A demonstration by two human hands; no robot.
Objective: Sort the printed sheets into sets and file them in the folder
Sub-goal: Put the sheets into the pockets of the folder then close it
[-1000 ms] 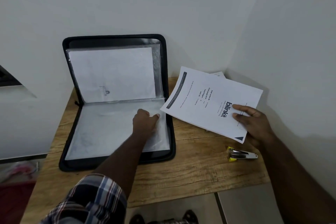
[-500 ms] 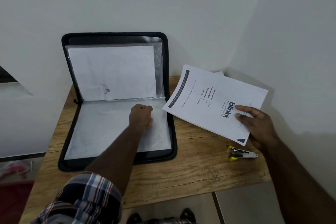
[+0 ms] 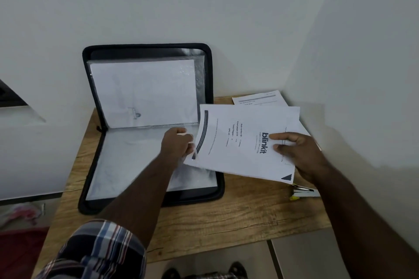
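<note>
The right hand (image 3: 301, 154) pinches the white printed set of sheets (image 3: 244, 142), its long axis pointing left toward the open black zip folder (image 3: 149, 120); the left hand (image 3: 178, 145), fingers curled on the clear sleeve's edge, touches the set's leading end.
</note>
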